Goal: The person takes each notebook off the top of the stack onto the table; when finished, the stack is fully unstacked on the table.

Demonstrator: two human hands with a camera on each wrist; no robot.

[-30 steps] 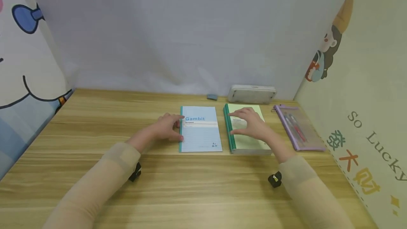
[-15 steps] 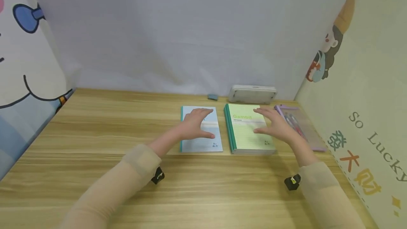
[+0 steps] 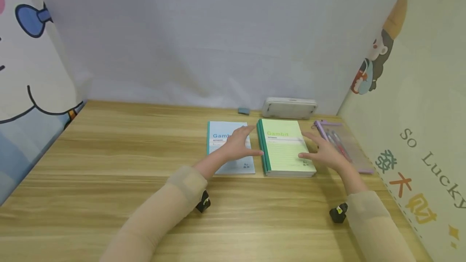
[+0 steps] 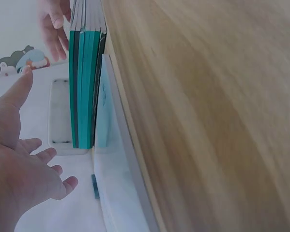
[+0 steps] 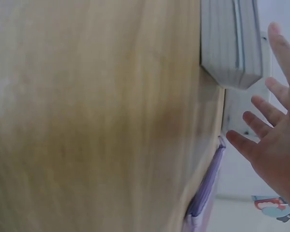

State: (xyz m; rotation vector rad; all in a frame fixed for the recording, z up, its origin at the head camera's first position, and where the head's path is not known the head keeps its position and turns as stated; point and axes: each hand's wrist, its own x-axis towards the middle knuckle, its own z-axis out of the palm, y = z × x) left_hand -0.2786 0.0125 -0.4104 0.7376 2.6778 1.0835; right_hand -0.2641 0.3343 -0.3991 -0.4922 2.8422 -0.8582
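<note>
A stack of several notebooks (image 3: 287, 148) lies on the table, its top cover pale green and its spines teal. My left hand (image 3: 237, 144) hovers over the blue notebook (image 3: 233, 167), fingers spread toward the stack's spine side. On the stack's other side, my right hand (image 3: 324, 151) has its thumb and fingers apart near the right edge. Neither hand holds anything. The left wrist view shows the teal spines (image 4: 85, 92) a little away from the left hand's fingers. In the right wrist view, the spread right hand (image 5: 275, 130) is beside the page edges of the stack (image 5: 232, 43).
A white case (image 3: 289, 108) stands at the back against the white cloth, with a small blue-grey eraser-like block (image 3: 243, 111) to its left. A purple-edged clear pouch (image 3: 358, 148) holding pens lies right of the stack, by the printed wall.
My left hand has moved right, from the blue notebook's left edge to across its right part. The right hand has moved right, from above the green notebook to the stack's right edge.
</note>
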